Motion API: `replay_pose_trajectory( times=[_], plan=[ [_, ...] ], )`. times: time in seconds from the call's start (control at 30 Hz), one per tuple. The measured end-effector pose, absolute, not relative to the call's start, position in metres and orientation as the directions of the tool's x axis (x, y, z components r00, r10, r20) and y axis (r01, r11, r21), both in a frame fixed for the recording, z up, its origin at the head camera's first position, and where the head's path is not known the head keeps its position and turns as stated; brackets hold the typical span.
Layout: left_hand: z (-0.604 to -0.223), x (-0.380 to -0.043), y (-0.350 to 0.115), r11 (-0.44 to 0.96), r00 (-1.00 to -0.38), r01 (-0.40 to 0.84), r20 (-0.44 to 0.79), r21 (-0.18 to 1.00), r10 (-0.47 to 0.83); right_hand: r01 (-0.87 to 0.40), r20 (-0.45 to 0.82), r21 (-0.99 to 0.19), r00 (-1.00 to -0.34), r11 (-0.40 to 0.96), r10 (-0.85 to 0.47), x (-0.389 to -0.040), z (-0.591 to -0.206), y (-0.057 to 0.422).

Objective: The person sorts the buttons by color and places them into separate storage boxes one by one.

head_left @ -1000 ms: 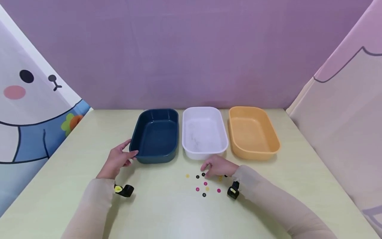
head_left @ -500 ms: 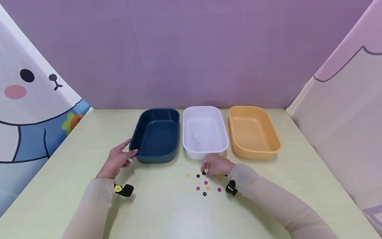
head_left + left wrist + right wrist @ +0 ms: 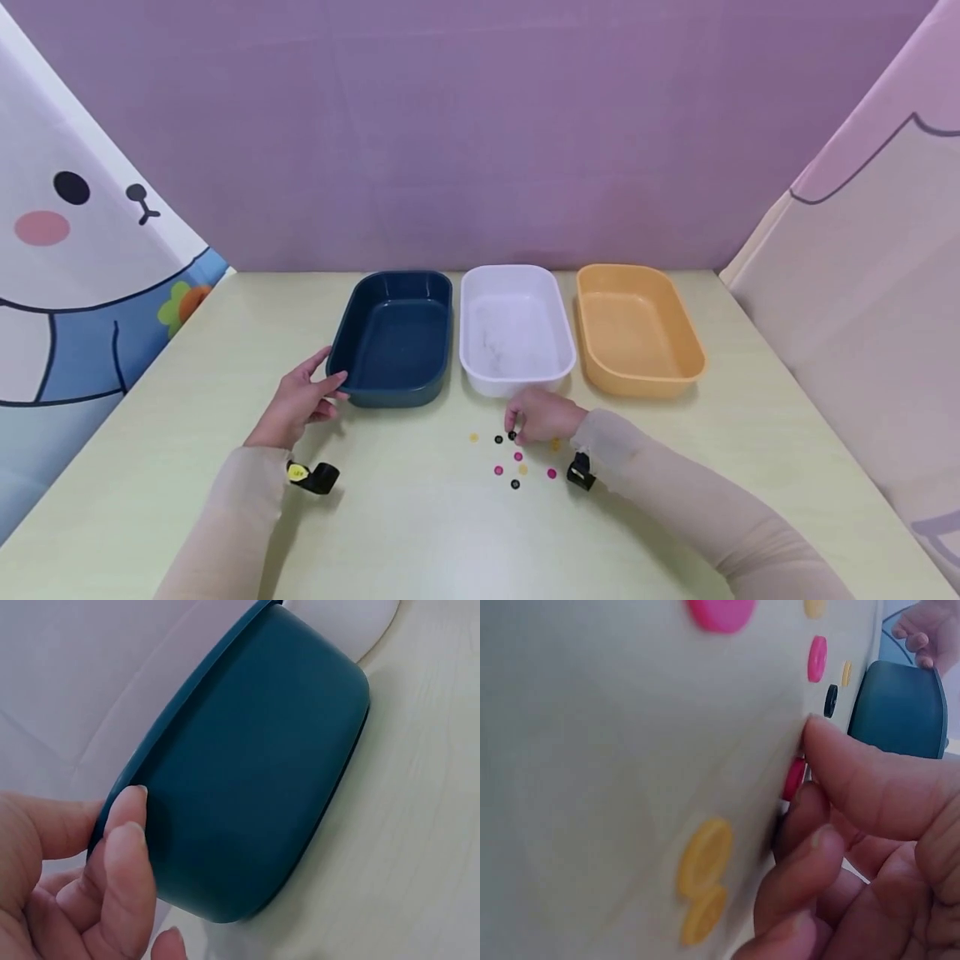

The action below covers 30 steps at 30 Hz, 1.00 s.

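At the near left corner of the dark blue tray [image 3: 397, 400], my left hand [image 3: 296, 400] holds the rim, with curled fingers [image 3: 127, 877] against its outer wall. My right hand [image 3: 546, 414] is low over the tabletop in front of the white tray [image 3: 517, 387], fingers bent. Its thumb and index fingertips are at a black button [image 3: 512, 435]; whether they pinch it is unclear. In the right wrist view, a pink button [image 3: 795, 778] shows between the thumb and the other fingers, partly hidden. Two yellow buttons [image 3: 705, 859] lie beside that hand.
More loose buttons are scattered nearby: black [image 3: 515, 484], pink [image 3: 498, 471] and yellow [image 3: 474, 437]. An orange tray [image 3: 645, 385] stands right of the white one. A purple backdrop [image 3: 480, 133] rises behind the table, with printed cloth at both sides.
My right hand has shifted slightly left, and its thumb and index fingertips have drawn a little closer around the black button. My left hand stays at the dark blue tray.
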<state>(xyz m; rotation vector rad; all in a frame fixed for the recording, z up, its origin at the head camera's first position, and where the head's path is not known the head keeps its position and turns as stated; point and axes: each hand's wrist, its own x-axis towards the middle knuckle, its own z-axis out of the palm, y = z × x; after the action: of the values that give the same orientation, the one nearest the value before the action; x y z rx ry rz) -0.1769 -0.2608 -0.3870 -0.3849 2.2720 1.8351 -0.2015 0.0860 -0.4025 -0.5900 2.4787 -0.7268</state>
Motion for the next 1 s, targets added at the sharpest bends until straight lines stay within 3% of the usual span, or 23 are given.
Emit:
replay_pose_trajectory(
  times=[0.4,0.6,0.8,1.0],
  plan=[
    [-0.387,-0.177,-0.259,0.156,-0.941,-0.338,-0.328,0.928,-0.084,-0.295,-0.336,-0.602,-0.750,0.742,-0.570,-0.194,-0.397,0.093],
    [-0.387,-0.176,-0.260,0.134,-0.938,-0.345,-0.335,0.929,-0.088,-0.354,-0.355,-0.530,-0.732,0.770,-0.581,-0.191,-0.389,0.106],
    [-0.386,-0.173,-0.261,0.128,-0.938,-0.343,-0.332,0.930,-0.099,-0.415,-0.269,-0.621,-0.684,0.665,-0.678,-0.197,-0.394,0.116],
    [-0.385,-0.174,-0.258,0.132,-0.939,-0.341,-0.330,0.931,-0.094,-0.382,-0.274,-0.653,-0.686,0.654,-0.674,-0.194,-0.406,0.107]
  ],
)
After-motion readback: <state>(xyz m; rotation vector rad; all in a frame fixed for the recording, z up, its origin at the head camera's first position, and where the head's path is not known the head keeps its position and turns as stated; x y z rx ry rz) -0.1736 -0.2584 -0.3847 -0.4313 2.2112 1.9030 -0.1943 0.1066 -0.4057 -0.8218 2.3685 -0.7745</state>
